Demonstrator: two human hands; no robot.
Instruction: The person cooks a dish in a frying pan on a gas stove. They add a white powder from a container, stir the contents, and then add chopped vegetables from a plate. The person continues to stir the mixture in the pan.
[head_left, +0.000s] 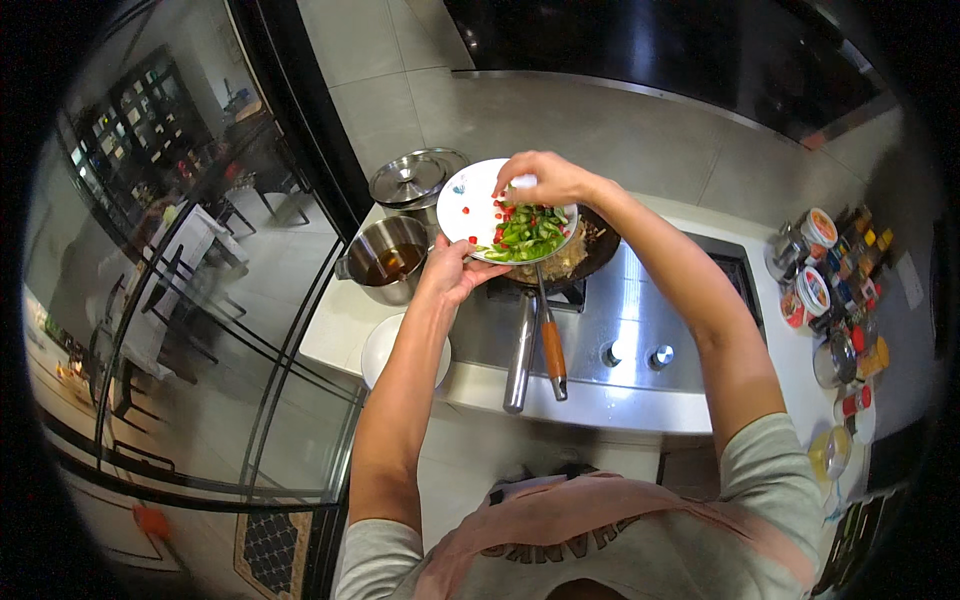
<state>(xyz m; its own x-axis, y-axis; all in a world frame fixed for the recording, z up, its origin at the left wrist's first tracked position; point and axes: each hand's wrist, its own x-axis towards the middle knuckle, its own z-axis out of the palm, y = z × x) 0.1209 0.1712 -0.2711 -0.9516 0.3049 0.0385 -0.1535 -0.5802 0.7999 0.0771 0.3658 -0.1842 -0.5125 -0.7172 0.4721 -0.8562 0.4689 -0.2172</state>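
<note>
My left hand (450, 268) grips the near-left rim of a white plate (459, 196), which is tilted over a wok (606, 238) on the hob. Sliced green peppers (536, 238) and small red pepper pieces (498, 216) lie on the plate, the greens gathered at its lower right. Over the plate's far side, my right hand (546, 178) reaches down with bent fingers at the red pieces; whether any are pinched is unclear. Pale cooked food (568, 260) shows in the wok, partly hidden by the plate. A wooden-handled utensil (553, 349) rests in it beside the wok's metal handle (519, 360).
Left of the hob stand a steel pot (390, 259) of brown liquid, a lidded steel pot (409, 180) and a white bowl (397, 349). Jars and seasoning bottles (847, 292) line the right counter. A range hood (645, 67) overhangs the back. A glass partition (225, 322) borders the left.
</note>
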